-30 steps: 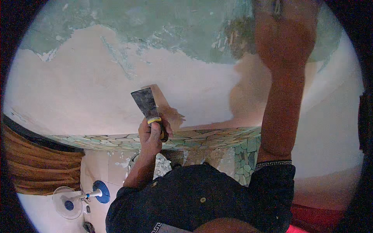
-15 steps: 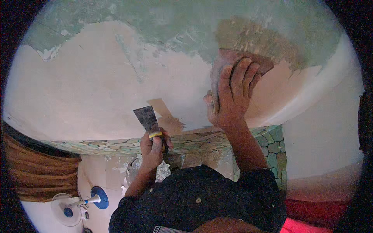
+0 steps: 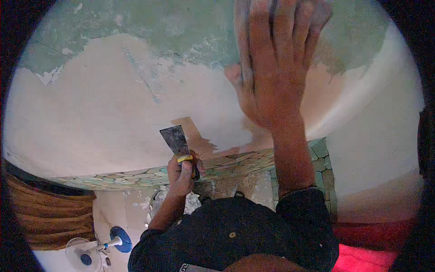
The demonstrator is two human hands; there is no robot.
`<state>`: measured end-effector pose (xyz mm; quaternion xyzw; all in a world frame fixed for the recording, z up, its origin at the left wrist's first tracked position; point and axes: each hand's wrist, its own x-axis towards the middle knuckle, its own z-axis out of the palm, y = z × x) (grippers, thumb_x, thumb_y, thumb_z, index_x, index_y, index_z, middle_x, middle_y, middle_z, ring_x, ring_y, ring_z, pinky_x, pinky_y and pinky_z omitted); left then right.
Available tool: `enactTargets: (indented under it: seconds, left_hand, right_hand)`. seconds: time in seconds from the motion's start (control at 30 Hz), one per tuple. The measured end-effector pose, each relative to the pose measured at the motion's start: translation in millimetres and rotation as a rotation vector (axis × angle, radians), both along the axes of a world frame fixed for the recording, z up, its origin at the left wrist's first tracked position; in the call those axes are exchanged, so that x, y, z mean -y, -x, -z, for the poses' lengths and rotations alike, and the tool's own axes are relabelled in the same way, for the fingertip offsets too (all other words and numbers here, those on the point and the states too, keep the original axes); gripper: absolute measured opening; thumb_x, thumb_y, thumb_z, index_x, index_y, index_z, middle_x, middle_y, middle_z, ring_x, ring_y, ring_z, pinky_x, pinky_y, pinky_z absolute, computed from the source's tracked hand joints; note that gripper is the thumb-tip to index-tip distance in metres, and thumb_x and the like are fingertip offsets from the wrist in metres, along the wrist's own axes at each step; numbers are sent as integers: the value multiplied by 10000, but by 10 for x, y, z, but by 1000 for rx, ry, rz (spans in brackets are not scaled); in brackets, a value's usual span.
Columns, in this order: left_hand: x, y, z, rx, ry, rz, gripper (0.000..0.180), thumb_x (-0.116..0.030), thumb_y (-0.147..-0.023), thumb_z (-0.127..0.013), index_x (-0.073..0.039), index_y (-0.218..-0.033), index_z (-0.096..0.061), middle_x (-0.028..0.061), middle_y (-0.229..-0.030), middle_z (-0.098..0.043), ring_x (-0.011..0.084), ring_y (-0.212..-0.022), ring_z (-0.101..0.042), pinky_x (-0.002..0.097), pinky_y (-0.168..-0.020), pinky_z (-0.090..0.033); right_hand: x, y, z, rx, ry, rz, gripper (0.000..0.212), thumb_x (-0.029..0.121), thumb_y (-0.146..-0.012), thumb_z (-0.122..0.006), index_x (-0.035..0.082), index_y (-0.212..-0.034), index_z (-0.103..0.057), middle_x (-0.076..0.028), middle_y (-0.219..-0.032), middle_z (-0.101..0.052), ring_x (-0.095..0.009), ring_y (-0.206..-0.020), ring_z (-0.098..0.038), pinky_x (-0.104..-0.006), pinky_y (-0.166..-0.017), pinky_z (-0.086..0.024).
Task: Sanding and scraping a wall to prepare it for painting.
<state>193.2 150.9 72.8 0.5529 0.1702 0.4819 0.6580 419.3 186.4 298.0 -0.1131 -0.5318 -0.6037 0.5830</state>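
My right hand [image 3: 278, 68] is raised high against the wall, its back toward me and its fingers reaching to the top of the view. It presses a wide flat spreader [image 3: 241, 27] to the wall; most of that blade is hidden behind the hand. Lower and to the left, my left hand [image 3: 182, 177] is closed round the dark handle of a putty knife [image 3: 176, 139] with a yellow collar. The knife's metal blade points up, in front of the wall. Pale plaster [image 3: 108, 104] covers the lower wall, and the green painted surface [image 3: 181, 27] shows above its ragged edge.
A stone-patterned band [image 3: 145, 176] runs along the foot of the plastered part. On the floor stands a fan [image 3: 86, 256] at the lower left, near a brown curtain [image 3: 50, 211]. Red cloth [image 3: 371, 258] lies at the lower right. A plain wall [image 3: 376, 154] meets this one on the right.
My right hand has moved upward along the wall with the spreader, from the plaster edge onto the green area. My left hand keeps the putty knife nearly in place.
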Motion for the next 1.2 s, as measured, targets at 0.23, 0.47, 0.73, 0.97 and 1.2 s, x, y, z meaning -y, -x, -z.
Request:
enactTargets:
  seconds: [0.23, 0.47, 0.73, 0.97, 1.2]
  left_hand:
    - [-7, 45, -3, 5, 15, 31, 475, -460, -875, -563, -4, -1002, -524, 71, -732, -575, 141, -615, -562, 284, -546, -449]
    - [-34, 97, 28, -33, 58, 18, 481, -467, -876, -555, -5, -1002, -516, 78, -710, -574, 151, -598, -561, 290, -536, -449]
    - [-1, -33, -68, 2, -39, 71, 452, -442, -890, -539, -3, -994, -514, 84, -715, -581, 154, -608, -567, 286, -554, -448]
    - [-52, 51, 68, -116, -69, 26, 470, -467, -895, -518, -4, -976, -528, 67, -700, -590, 135, -596, -564, 272, -534, -438]
    - [-55, 46, 23, -1, 2, 111, 477, -465, -889, -533, 0, -991, -525, 72, -696, -586, 146, -593, -572, 281, -533, -450]
  right_hand:
    - [678, 95, 1223, -281, 986, 663, 716, 415, -880, -421, 16, -1418, -167, -372, -1420, -98, -599, -1284, -75, -689, -1008, -50]
    - [607, 114, 573, -267, 906, 652, 712, 465, -876, -374, 22, -1409, -212, -351, -1431, -105, -577, -1298, -74, -672, -1023, -45]
    - [576, 74, -501, -147, 544, 312, 589, 326, -921, -387, -58, -1362, -315, -310, -1404, -270, -497, -1316, -199, -573, -1076, -138]
    - [631, 213, 336, -269, 910, 620, 763, 461, -742, -587, 103, -1373, -353, -252, -1443, -208, -516, -1312, -147, -686, -1018, -91]
    - [670, 178, 1185, -254, 997, 670, 722, 421, -833, -470, 37, -1403, -247, -333, -1437, -126, -574, -1296, -103, -681, -1018, -33]
